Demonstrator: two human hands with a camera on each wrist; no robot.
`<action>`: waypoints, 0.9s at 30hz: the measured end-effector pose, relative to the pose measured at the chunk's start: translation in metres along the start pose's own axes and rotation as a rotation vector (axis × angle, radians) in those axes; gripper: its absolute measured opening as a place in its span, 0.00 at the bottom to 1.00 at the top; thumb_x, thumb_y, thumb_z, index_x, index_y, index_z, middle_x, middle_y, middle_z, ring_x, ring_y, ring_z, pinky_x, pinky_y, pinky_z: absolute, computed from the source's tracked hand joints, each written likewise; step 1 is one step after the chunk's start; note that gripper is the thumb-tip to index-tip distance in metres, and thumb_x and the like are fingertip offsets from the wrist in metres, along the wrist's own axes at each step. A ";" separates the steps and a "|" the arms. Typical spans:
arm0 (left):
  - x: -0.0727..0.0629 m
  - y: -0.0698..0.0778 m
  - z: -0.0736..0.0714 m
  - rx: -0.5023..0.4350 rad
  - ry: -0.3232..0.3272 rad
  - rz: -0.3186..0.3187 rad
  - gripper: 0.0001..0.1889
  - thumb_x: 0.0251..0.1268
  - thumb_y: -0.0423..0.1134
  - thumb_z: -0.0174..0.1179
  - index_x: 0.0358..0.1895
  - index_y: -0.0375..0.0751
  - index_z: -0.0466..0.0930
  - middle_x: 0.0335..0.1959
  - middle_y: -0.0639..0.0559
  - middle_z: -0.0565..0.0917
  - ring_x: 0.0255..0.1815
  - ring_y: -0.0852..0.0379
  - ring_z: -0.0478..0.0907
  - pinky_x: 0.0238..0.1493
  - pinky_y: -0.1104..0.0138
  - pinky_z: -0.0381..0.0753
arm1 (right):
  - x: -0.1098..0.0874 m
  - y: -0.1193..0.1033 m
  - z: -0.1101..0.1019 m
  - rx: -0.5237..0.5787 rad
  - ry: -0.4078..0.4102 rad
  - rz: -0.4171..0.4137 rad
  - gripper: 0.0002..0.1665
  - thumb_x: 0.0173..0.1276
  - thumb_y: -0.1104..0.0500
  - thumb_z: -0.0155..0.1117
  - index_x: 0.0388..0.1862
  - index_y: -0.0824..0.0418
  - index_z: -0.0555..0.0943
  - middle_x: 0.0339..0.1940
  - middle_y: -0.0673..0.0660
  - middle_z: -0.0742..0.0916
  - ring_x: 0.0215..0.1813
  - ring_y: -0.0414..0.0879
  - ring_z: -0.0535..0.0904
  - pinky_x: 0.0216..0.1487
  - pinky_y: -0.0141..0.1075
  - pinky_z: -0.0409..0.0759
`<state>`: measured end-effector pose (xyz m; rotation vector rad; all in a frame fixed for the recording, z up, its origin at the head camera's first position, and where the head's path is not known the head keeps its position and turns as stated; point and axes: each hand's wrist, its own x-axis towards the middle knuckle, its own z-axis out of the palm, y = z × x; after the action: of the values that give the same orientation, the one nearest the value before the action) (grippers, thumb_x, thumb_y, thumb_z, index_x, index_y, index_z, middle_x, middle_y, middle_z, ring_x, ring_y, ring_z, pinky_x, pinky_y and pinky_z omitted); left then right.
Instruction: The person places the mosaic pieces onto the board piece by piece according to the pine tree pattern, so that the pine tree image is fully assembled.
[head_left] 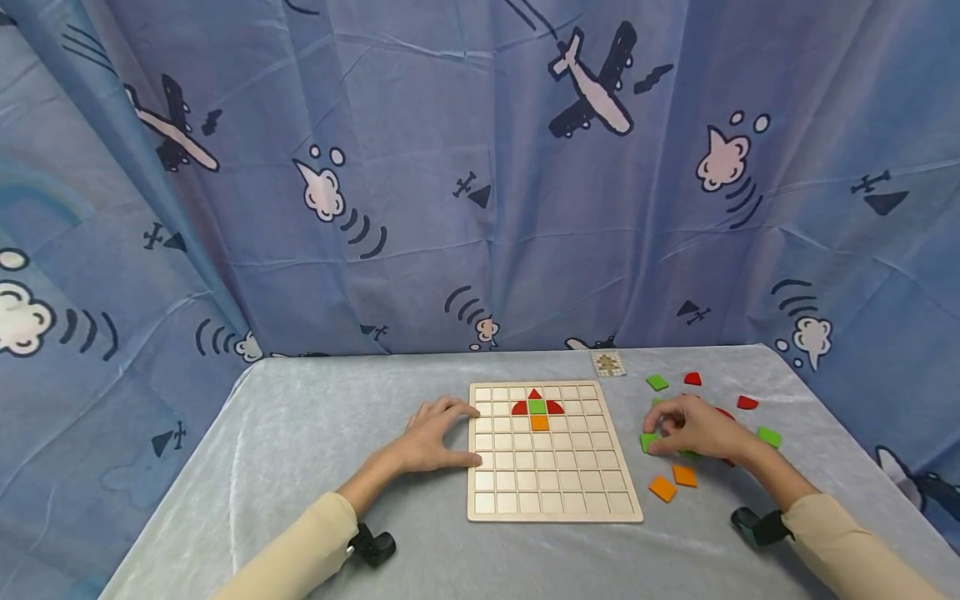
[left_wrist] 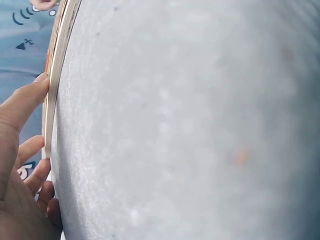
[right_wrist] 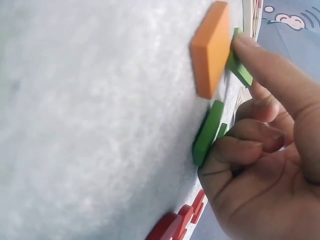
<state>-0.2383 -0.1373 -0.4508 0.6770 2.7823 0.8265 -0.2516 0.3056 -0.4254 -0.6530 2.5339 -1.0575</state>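
A pale wooden grid board (head_left: 515, 482) lies flat on the table. Within its upper squares sit a red triangle (head_left: 534, 394), a green square (head_left: 537, 407), an orange square (head_left: 540, 423) and two red quarter-round pieces, one being (head_left: 520, 408). Along the board's left edge, my left hand (head_left: 433, 437) rests with thumb and fingers spread, touching the rim; the left wrist view shows the thumb (left_wrist: 31, 97) against that edge. To the right of the board, my right hand (head_left: 693, 429) pinches a green square tile (right_wrist: 241, 62) between thumb and fingers, its other fingers curled.
Around the right hand lie loose orange tiles (head_left: 663, 488), green tiles (head_left: 768, 437) and red rounded pieces (head_left: 747, 402). A small pattern card (head_left: 608, 363) lies behind the board. A blue printed curtain (head_left: 420, 167) hangs behind the grey cloth-covered table (head_left: 315, 417).
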 end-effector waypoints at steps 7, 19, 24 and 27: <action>0.000 0.000 0.000 -0.003 -0.001 -0.002 0.37 0.51 0.63 0.70 0.65 0.59 0.72 0.69 0.53 0.70 0.64 0.46 0.64 0.65 0.43 0.62 | 0.000 0.000 -0.002 0.035 -0.037 -0.029 0.13 0.57 0.59 0.76 0.36 0.62 0.81 0.23 0.53 0.75 0.26 0.38 0.69 0.27 0.31 0.67; 0.000 0.001 0.000 0.003 0.013 0.021 0.37 0.51 0.62 0.71 0.66 0.58 0.73 0.69 0.54 0.70 0.63 0.47 0.65 0.63 0.45 0.64 | -0.001 0.008 -0.011 0.123 -0.145 -0.154 0.06 0.66 0.63 0.67 0.38 0.63 0.80 0.30 0.63 0.82 0.27 0.47 0.75 0.27 0.35 0.76; 0.000 0.000 0.001 -0.001 0.010 0.016 0.37 0.51 0.62 0.71 0.66 0.58 0.73 0.69 0.54 0.69 0.65 0.47 0.64 0.64 0.45 0.63 | -0.002 0.004 -0.012 0.122 -0.117 -0.105 0.08 0.67 0.61 0.67 0.39 0.64 0.79 0.28 0.62 0.81 0.26 0.49 0.74 0.27 0.34 0.74; 0.000 -0.001 0.001 -0.001 0.009 0.013 0.37 0.51 0.62 0.71 0.66 0.58 0.73 0.69 0.54 0.69 0.64 0.47 0.64 0.64 0.45 0.63 | -0.002 0.000 -0.011 0.119 -0.084 -0.052 0.10 0.67 0.59 0.67 0.41 0.65 0.79 0.29 0.61 0.82 0.26 0.50 0.74 0.28 0.33 0.74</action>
<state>-0.2383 -0.1372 -0.4521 0.6935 2.7876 0.8357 -0.2550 0.3131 -0.4181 -0.7182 2.3740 -1.1639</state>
